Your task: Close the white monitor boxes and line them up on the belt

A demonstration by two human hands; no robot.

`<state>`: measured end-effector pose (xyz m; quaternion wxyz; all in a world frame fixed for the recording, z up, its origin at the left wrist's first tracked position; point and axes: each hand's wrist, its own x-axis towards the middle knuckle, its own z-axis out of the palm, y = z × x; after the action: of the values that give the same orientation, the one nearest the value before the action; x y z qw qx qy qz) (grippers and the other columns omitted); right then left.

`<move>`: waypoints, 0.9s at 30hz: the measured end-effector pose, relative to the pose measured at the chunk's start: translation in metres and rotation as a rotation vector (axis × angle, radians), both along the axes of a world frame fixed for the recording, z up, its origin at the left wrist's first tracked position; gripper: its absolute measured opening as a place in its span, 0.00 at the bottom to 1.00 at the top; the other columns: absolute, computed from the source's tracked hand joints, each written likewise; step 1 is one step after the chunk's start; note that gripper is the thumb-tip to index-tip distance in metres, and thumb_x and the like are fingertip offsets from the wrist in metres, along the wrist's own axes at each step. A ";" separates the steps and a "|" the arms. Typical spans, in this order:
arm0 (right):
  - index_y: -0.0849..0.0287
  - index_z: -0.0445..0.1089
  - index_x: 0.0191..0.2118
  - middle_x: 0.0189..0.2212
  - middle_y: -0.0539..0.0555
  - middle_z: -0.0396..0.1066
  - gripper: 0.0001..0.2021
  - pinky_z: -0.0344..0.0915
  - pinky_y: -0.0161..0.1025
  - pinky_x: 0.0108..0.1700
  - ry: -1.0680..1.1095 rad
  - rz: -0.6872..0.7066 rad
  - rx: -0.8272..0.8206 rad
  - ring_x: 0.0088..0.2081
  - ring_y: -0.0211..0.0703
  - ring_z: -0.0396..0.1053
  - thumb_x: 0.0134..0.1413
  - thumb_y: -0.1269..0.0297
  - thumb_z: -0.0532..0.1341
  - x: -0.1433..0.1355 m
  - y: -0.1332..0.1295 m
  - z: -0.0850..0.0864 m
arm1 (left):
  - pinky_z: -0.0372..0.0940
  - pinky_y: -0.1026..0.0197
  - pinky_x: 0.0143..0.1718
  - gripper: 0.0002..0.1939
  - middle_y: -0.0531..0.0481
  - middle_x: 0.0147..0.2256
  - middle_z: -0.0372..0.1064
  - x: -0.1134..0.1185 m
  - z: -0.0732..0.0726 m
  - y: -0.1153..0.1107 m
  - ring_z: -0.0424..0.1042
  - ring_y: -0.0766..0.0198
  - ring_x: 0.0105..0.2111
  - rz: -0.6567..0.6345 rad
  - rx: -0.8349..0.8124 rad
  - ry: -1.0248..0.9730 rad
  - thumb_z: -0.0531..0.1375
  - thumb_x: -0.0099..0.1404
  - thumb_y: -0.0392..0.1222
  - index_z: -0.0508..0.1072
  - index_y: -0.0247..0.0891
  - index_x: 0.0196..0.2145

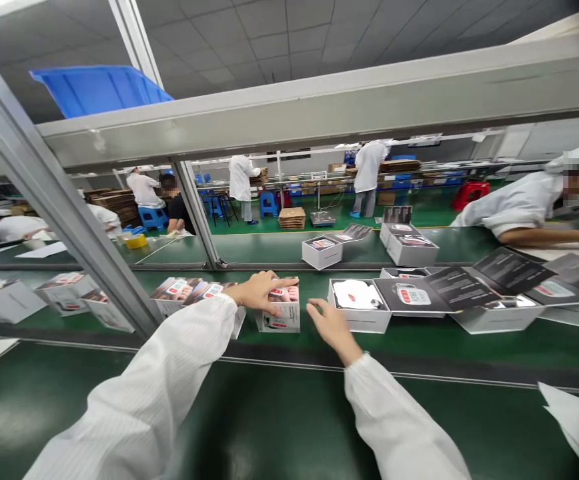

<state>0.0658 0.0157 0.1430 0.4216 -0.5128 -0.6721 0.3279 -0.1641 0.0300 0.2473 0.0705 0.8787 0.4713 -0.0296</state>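
Note:
My left hand [258, 292] reaches over a closed printed carton [285, 313] on the green belt. Its fingers and thumb are spread across the carton's top, touching it. Just right of that carton, my right hand [332, 325] is held with fingers apart and nothing in it. An open white box [362, 320] sits beside my right hand, a white item [357, 294] showing inside. Its dark printed lid [409, 298] is folded out to the right. Left of the closed carton, more closed cartons [172, 293] stand in a row, partly hidden by my left hand and sleeve.
Several open boxes [499, 317] crowd the belt at right. A metal post [59, 180] crosses the left side; a beam [319, 100] spans overhead, bearing a blue bin [102, 90]. Across the line, a co-worker in white [519, 200] leans in. Paper sheets [574, 420] lie front right.

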 end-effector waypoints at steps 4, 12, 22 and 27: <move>0.53 0.77 0.33 0.32 0.54 0.78 0.18 0.63 0.41 0.39 -0.155 -0.183 -0.104 0.36 0.49 0.74 0.58 0.50 0.53 0.079 -0.025 0.010 | 0.57 0.51 0.52 0.50 0.45 0.53 0.57 -0.014 0.008 -0.008 0.62 0.46 0.50 0.018 -0.141 -0.011 0.64 0.56 0.66 0.44 0.58 0.69; 0.56 0.74 0.32 0.36 0.62 0.76 0.26 0.61 0.44 0.35 -0.227 -0.528 -0.226 0.36 0.55 0.71 0.54 0.39 0.51 0.140 0.005 -0.014 | 0.53 0.42 0.57 0.53 0.41 0.58 0.57 -0.041 0.011 -0.020 0.59 0.39 0.57 -0.016 -0.150 -0.011 0.63 0.55 0.69 0.42 0.56 0.69; 0.51 0.63 0.62 0.62 0.62 0.58 0.28 0.60 0.56 0.55 -0.368 -0.274 0.331 0.58 0.62 0.61 0.63 0.43 0.48 0.064 -0.001 -0.028 | 0.35 0.38 0.66 0.41 0.41 0.70 0.23 0.087 -0.028 -0.053 0.26 0.43 0.69 0.116 0.596 -0.363 0.55 0.66 0.38 0.38 0.44 0.70; 0.49 0.63 0.62 0.61 0.57 0.62 0.26 0.61 0.50 0.59 -0.120 -0.093 0.207 0.61 0.53 0.60 0.64 0.47 0.50 0.056 0.000 -0.043 | 0.52 0.44 0.63 0.44 0.29 0.64 0.50 0.115 -0.096 -0.039 0.52 0.43 0.65 0.369 0.268 -0.417 0.54 0.57 0.27 0.42 0.29 0.68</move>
<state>0.1218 0.0156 0.0998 0.4461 -0.5158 -0.7020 0.2056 -0.0486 -0.0087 0.1511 0.0536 0.7667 0.5981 0.2269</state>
